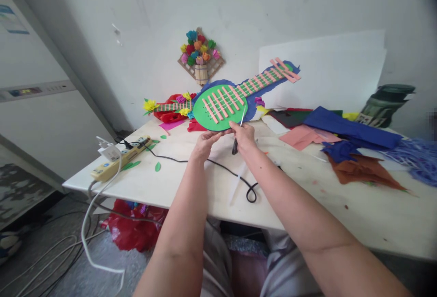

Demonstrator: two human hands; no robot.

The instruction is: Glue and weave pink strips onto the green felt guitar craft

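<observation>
Both hands hold up a paper-craft lute (220, 117) over the table, its neck tilted up to the right. It has a green face, pink strips, pale strings and a ragged blue paper border. My left hand (205, 144) is closed on the lower edge of the round body, fingers underneath. My right hand (245, 137) grips the same edge further right, thumb on the front. That hand also holds what look like scissors, with a thin metal blade (243, 116) sticking up and a black handle (234, 147) below. The fingers behind the lute are hidden.
A second, flower-trimmed instrument (174, 107) lies behind. A power strip (119, 159) sits at the left, its black cord crossing the table (307, 215). Folded blue paper (351, 128), brown crepe paper (365, 172) and a dark bottle (385, 106) occupy the right.
</observation>
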